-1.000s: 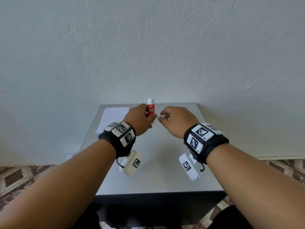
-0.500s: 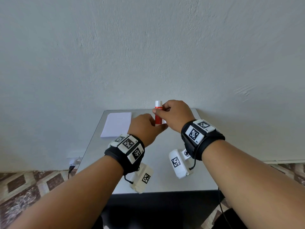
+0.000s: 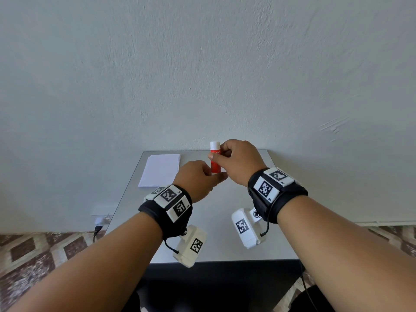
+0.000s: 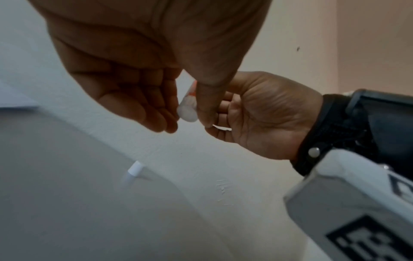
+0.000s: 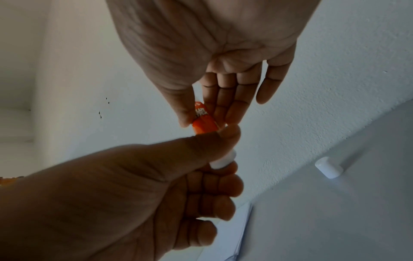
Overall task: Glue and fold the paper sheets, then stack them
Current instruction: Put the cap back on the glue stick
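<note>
A red glue stick (image 3: 215, 164) with a white top stands upright above the grey table (image 3: 220, 233). My right hand (image 3: 216, 154) grips its red body (image 5: 202, 120) between thumb and fingers. My left hand (image 3: 213, 176) pinches the white base (image 5: 223, 159) from below; the left wrist view shows that base (image 4: 186, 110) between my left thumb and fingers. The stick's white cap (image 5: 328, 167) lies loose on the table near the wall, also in the left wrist view (image 4: 134, 170). A stack of white paper sheets (image 3: 161, 170) lies at the table's far left.
The table's back edge meets a white wall (image 3: 202, 75). A plug and cable (image 3: 99, 224) sit on the patterned floor left of the table. The paper stack's corner (image 5: 232, 238) lies below my left hand.
My right hand has moved left and taken hold of the stick's upper body. My left hand has slid from the stick's body down to its base.
</note>
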